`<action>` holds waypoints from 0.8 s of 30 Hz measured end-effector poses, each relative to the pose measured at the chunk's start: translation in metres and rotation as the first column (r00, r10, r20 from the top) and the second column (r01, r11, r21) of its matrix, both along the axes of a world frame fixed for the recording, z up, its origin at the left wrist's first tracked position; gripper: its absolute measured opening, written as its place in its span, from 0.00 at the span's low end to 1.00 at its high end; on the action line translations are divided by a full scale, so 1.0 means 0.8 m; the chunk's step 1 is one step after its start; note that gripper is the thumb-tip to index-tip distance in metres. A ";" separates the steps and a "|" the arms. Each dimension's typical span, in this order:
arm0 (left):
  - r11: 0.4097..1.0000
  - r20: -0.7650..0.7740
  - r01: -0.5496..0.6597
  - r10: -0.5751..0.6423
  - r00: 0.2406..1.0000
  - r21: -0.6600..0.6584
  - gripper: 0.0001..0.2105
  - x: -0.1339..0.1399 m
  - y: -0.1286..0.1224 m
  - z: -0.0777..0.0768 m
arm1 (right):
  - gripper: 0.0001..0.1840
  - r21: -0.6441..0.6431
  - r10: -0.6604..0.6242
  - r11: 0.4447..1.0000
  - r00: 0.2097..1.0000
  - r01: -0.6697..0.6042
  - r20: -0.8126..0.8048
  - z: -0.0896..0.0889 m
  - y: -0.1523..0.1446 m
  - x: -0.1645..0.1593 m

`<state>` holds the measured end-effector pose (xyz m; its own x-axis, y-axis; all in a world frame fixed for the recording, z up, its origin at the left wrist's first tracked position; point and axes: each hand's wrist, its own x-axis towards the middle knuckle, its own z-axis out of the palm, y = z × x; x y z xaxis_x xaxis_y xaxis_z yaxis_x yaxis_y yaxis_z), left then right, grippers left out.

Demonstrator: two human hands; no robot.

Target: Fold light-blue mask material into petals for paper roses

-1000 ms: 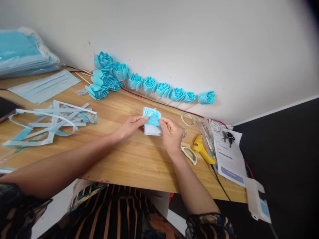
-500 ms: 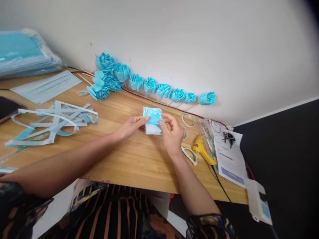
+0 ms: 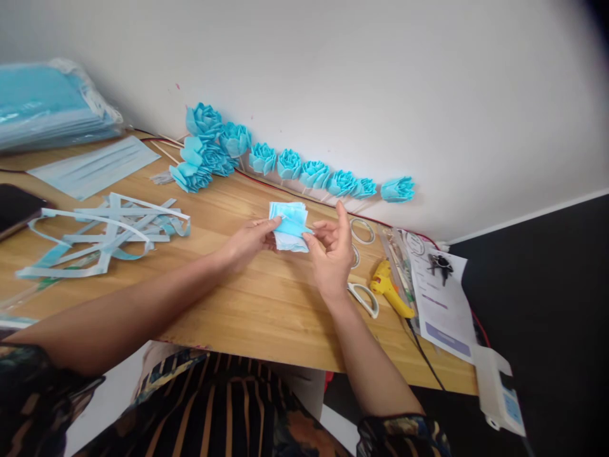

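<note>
The person wears a black garment (image 3: 214,409) with tan stripes and patches of floral print; its loose sleeves (image 3: 402,435) carry similar dark patterning.

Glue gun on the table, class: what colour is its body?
The glue gun is yellow, best seen in the head view.

Scanning for words now: nothing I can read! On the white paper sheet with a purple band (image 3: 435,295), right of the frame, the print's too small; lower right, the white plastic box's blue label (image 3: 512,406) is just blur.
</note>
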<state>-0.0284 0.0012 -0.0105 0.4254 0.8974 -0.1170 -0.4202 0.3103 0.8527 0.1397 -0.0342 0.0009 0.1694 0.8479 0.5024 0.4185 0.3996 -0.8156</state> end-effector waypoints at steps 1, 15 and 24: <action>1.000 0.009 0.001 -0.001 1.000 -0.013 0.16 0.000 0.000 0.001 | 0.40 0.011 -0.005 1.000 1.000 0.005 0.000 0.001 0.000 -0.001; 0.980 0.086 -0.066 0.083 0.993 -0.187 0.13 -0.004 0.009 0.002 | 0.30 0.026 0.187 0.980 0.961 -0.196 0.206 -0.001 -0.005 0.005; 0.998 -0.043 -0.045 0.047 0.998 0.038 0.18 -0.001 0.002 -0.003 | 0.10 -0.007 0.046 0.999 0.993 -0.046 0.106 0.009 0.000 0.012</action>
